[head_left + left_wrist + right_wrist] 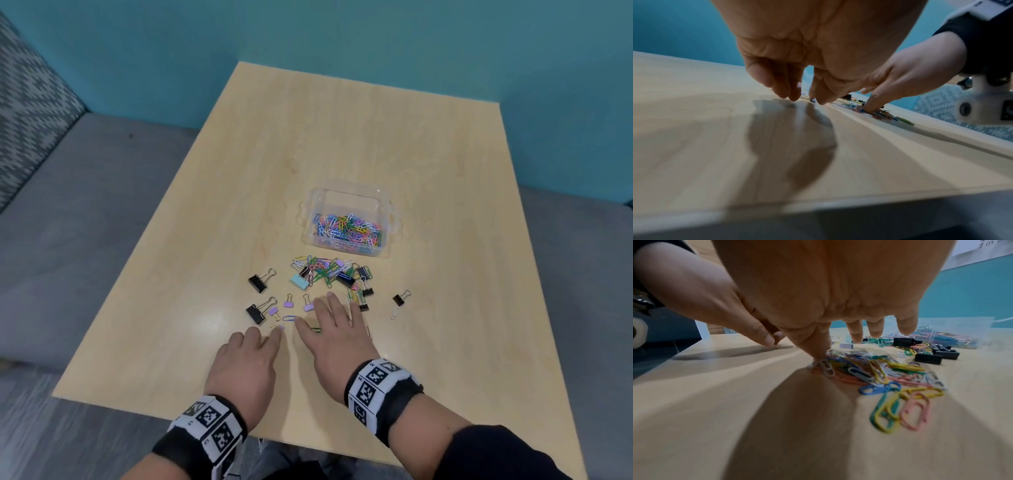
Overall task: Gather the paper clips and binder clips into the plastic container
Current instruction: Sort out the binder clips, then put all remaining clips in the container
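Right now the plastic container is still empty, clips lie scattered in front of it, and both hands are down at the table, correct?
Not quite: the plastic container already holds a heap of coloured paper clips, as the head view shows. The rest stands: scattered clips lie in front of it, with the left hand and right hand down at the table.

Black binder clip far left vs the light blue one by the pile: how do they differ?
Colour: the black binder clip has a dark body, while the light blue binder clip is pastel.
Size: the black one looks larger.
Position: the black one lies alone on bare table, left of the clutter; the light blue one sits at the edge of the paper clip pile.
Both lie loose outside the plastic container, with neither hand touching them.
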Demonstrator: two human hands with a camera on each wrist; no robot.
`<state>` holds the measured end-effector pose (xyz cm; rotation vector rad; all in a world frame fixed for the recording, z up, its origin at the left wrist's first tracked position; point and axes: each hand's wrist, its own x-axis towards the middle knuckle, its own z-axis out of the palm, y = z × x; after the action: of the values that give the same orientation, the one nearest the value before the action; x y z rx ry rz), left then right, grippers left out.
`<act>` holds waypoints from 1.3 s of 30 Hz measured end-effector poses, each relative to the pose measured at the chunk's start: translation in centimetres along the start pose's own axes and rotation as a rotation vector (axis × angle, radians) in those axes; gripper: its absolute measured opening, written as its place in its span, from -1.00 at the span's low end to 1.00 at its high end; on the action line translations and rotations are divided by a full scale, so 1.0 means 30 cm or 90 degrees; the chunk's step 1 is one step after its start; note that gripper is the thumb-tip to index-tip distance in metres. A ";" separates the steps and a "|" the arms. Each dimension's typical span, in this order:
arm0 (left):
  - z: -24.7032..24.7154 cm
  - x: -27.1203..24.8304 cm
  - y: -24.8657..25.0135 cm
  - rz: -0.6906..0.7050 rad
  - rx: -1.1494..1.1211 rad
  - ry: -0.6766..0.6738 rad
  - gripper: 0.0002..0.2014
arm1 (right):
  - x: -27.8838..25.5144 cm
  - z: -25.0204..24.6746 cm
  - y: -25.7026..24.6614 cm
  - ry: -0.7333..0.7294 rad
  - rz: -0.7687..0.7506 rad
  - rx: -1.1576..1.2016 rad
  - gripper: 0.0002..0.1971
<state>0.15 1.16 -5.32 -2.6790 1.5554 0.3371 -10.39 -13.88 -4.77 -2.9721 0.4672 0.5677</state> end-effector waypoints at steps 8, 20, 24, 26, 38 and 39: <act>-0.016 0.025 -0.005 0.050 -0.032 0.014 -0.46 | -0.068 0.048 0.010 0.020 -0.083 0.004 -0.35; 0.026 0.079 0.132 0.177 -0.067 -0.063 -0.46 | -0.120 0.080 0.087 0.089 -0.054 0.103 -0.41; 0.040 0.069 0.154 0.198 -0.135 -0.056 -0.51 | -0.103 0.061 0.119 0.090 -0.058 0.137 -0.43; 0.040 0.077 0.160 0.174 -0.134 -0.053 -0.52 | -0.073 0.039 0.143 0.079 -0.011 0.108 -0.40; 0.045 0.144 0.144 0.186 -0.104 -0.056 -0.48 | -0.130 0.062 0.180 0.084 -0.010 0.081 -0.43; 0.043 0.159 0.150 0.198 -0.098 -0.064 -0.46 | -0.142 0.072 0.184 0.079 -0.006 0.077 -0.43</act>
<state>-1.67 -5.01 -7.15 -2.4713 1.9898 0.6137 -16.63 -17.64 -5.29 -2.9027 0.4795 0.3420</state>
